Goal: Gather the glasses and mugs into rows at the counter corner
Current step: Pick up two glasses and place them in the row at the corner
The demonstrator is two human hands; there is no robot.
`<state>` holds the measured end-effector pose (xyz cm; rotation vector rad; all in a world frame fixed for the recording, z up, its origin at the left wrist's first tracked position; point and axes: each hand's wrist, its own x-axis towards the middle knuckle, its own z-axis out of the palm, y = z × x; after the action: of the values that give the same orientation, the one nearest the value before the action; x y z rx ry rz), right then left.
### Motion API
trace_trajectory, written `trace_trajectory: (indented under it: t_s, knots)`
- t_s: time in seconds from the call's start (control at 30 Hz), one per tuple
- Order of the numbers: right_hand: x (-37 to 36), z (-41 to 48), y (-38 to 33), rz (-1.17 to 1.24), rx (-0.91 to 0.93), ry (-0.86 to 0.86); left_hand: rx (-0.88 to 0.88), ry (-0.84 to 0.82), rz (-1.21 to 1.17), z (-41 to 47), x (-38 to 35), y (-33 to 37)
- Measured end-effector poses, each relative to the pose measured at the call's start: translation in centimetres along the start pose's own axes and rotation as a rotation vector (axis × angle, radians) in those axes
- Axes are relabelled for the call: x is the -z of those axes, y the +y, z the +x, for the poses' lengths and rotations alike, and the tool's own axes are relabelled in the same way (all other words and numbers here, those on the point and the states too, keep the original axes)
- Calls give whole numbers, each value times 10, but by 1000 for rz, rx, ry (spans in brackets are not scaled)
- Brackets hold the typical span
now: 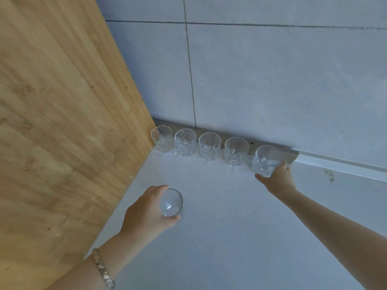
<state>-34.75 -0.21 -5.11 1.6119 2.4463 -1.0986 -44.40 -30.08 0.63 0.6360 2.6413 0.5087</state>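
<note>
Several clear glass mugs [186, 142] stand upright in a row along the back wall, starting at the counter corner beside the wooden panel. My right hand [277, 181] grips a clear ribbed glass [266, 161] at the right end of that row, touching or just above the counter. My left hand [146, 212] holds a smooth clear glass [171, 203] in front of the row, above the white counter [219, 237]. A bead bracelet sits on my left wrist.
A tall wooden panel [62, 122] closes off the left side of the counter. Grey tiled wall [272, 80] rises behind the row, with a grey strip [293, 154] along its base.
</note>
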Motion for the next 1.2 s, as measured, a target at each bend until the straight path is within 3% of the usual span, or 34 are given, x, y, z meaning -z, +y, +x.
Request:
trace_trajectory:
  t_s: [0.23,0.37,0.63,0.87,1.07,1.2]
  knots:
    - [-5,-41,16,-222,114,-258,157,-13,-3,11,14,-10]
    - [-17,-63,5,-241,183,-328,132,23,40,52,45,-21]
    - [-53,-94,-15,-214,73,-303,-12,-30,170,150,67,-34]
    - [-74,-124,-19,-197,-46,-259,-129,-95,261,181,54,-50]
    - [-76,-144,-19,-254,-86,-271,-214,-181,600,177,60,-47]
    - [-65,-156,-11,-295,-104,-279,-238,-148,752,161,54,-37]
